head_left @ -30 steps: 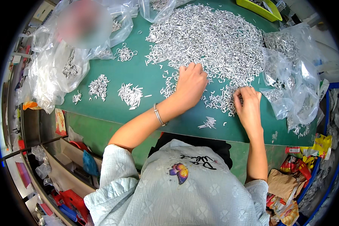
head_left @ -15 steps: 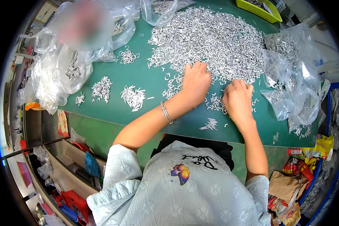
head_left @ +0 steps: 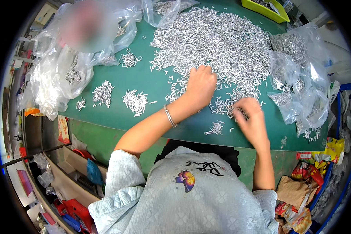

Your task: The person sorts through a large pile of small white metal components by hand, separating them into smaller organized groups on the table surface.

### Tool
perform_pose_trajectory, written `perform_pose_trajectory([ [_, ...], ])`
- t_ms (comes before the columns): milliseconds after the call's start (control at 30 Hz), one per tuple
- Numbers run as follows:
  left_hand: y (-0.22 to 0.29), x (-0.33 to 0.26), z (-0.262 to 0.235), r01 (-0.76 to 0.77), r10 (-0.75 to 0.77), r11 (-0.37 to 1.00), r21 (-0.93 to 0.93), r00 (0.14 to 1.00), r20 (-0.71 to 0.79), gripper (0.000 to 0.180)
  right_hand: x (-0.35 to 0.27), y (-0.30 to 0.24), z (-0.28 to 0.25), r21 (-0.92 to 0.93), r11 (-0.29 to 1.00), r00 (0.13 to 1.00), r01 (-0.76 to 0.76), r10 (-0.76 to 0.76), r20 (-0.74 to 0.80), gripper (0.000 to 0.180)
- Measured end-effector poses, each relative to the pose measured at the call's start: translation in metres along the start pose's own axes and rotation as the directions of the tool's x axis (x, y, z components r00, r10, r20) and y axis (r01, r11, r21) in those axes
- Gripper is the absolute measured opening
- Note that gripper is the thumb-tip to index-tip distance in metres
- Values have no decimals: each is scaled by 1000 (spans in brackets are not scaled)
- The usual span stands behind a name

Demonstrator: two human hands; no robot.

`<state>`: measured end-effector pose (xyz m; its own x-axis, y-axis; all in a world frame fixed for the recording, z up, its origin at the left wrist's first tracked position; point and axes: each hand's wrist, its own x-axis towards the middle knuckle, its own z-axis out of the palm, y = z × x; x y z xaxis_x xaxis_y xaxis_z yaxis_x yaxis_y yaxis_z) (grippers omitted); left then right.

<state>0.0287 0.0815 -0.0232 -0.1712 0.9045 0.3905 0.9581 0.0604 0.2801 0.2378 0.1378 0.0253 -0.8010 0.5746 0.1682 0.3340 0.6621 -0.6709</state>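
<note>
Metal pieces [head_left: 218, 43] lie heaped on the desk [head_left: 181, 126] under my curled left hand [head_left: 201, 84] and blurred, bent right hand [head_left: 250, 117], whether gripping any I cannot tell, and a hasty right-hand sweep could scatter them into the nearby sticks [head_left: 214, 128].

"Where is the fisheye camera looking from?"
"It's facing down from the wearer's head, the pale clover-patterned fabric shirt [head_left: 206, 202] looming nearest, both bare hands [head_left: 201, 86] [head_left: 251, 116] and the flat green tabletop [head_left: 113, 105] sitting farther off."
</note>
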Motion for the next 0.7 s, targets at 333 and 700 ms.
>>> perform_pose_trajectory([
  [333,32,-31,-42,-92,83,947,-308,996,-43,14,-9,-3,39,-283,957,998,-60,47,-52,58],
  [700,45,-75,-38,-20,82,886,-463,990,115,18,8,7,8,364,926,988,-94,131,-78,22],
])
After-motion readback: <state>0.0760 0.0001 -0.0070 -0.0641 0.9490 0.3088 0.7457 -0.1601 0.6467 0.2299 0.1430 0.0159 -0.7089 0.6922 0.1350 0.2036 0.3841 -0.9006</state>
